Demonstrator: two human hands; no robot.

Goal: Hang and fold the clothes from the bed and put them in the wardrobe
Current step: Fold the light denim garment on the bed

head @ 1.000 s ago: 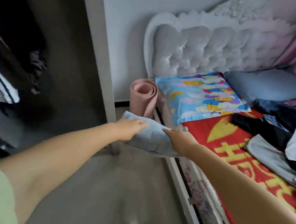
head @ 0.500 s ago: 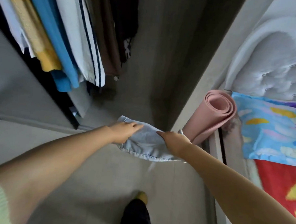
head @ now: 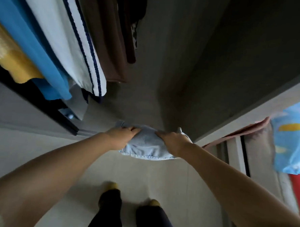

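A folded light-blue denim garment (head: pixel 146 149) is held out in front of me at the threshold of the open wardrobe (head: pixel 174 71). My left hand (head: pixel 121 136) grips its left side with fingers curled over the top. On the right side, my right hand (head: pixel 173 141) grips it the same way. Inside the wardrobe at upper left hang a yellow garment (head: pixel 10 59), a blue one (head: pixel 32 41), a white one with navy stripes (head: pixel 67 38) and a brown one (head: pixel 106 37). The wardrobe's bare floor lies just beyond the denim.
The wardrobe's dark sliding door edge (head: pixel 37 99) runs at the left. A rolled pink mat (head: pixel 246 131) and the bed's colourful pillow (head: pixel 291 139) with red bedding (head: pixel 299 189) sit at the right. My legs and feet (head: pixel 110 198) stand on pale floor below.
I have turned from the bed to face the wardrobe and carried the folded denim up to its opening. Both hands have kept their grip.
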